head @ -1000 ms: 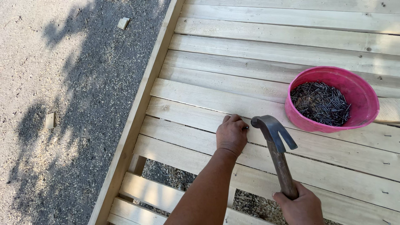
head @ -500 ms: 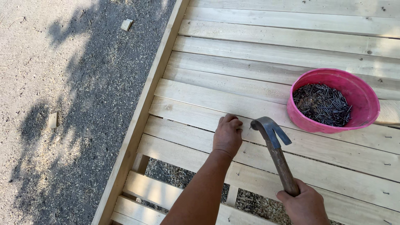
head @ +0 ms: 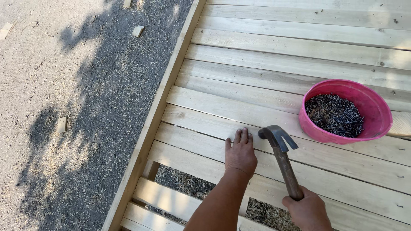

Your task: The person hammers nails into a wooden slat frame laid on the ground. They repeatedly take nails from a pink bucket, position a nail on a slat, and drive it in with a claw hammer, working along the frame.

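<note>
Both hands work low in the view over a platform of pale wooden boards [head: 274, 64]. The left hand [head: 240, 152] lies palm down on one board, fingers stretched out and close together, pointing away from the person; it grips nothing, and whether a nail sits under the fingertips cannot be told. The right hand [head: 309, 210] is wrapped around the lower end of the brown wooden handle of a claw hammer with a dark metal head [head: 279, 147]. That hammer leans up and to the left, its head hanging just right of the left fingertips and just above the boards, striking face toward the left hand, claw toward the right.

A round pink plastic bowl [head: 376, 109] rests on the boards to the right of the hammer head, near but apart from it, and holds a heap of dark nails [head: 335, 114].

Gaps between the nearest boards show gravel and sawdust beneath. A long pale timber beam [head: 165, 96] edges the platform on its left side. Beyond it lies grey gravel ground [head: 64, 77] dusted with sawdust, crossed by shadow, with a few small wood offcuts [head: 138, 31] scattered about.
</note>
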The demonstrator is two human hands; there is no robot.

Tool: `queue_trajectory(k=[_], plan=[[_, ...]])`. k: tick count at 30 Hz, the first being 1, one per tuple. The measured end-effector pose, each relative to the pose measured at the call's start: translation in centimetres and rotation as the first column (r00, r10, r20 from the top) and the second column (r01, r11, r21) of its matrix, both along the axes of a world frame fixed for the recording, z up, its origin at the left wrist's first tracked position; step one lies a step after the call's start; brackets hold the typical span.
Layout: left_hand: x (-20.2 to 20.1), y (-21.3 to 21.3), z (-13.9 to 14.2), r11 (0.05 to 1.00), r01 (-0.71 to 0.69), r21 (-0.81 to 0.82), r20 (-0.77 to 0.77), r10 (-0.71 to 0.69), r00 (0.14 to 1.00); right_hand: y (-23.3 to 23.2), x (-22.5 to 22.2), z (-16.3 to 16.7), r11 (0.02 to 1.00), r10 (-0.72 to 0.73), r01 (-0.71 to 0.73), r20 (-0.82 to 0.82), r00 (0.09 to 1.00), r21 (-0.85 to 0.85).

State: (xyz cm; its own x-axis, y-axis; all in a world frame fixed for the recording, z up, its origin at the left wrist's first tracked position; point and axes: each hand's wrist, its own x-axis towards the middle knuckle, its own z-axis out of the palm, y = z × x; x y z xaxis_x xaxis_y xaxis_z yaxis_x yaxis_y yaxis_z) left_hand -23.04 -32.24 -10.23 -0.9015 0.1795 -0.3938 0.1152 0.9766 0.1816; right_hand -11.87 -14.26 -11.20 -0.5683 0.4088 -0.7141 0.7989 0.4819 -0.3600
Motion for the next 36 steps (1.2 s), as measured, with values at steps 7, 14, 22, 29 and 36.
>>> queue_trajectory(k=[7,14,22,29,36], plan=[[0.0,-0.1,-0.7,1.000,-0.003,0.004,-0.035,0.003,0.999,1.6,0.9,-0.8,1.000,-0.014,0.013,-0.066,0.998,-0.005],[-0.5,0.0,-0.6,1.000,-0.014,0.028,-0.036,0.015,0.999,1.4,0.1,-1.7,0.989,0.124,-0.126,0.038,0.992,0.079],[-0.6,-0.1,-0.8,1.000,-0.021,0.015,-0.038,0.021,0.999,1.2,1.2,-1.2,0.996,0.084,-0.084,-0.030,0.996,0.017],[-0.7,-0.3,-0.7,1.000,-0.016,0.005,-0.018,0.016,1.000,2.0,-0.2,-0.7,0.998,0.053,-0.053,0.005,0.999,0.038],[-0.6,-0.6,-1.1,1.000,-0.020,0.018,-0.043,0.021,0.999,6.3,-1.9,0.5,0.990,-0.088,0.098,-0.094,0.992,0.101]])
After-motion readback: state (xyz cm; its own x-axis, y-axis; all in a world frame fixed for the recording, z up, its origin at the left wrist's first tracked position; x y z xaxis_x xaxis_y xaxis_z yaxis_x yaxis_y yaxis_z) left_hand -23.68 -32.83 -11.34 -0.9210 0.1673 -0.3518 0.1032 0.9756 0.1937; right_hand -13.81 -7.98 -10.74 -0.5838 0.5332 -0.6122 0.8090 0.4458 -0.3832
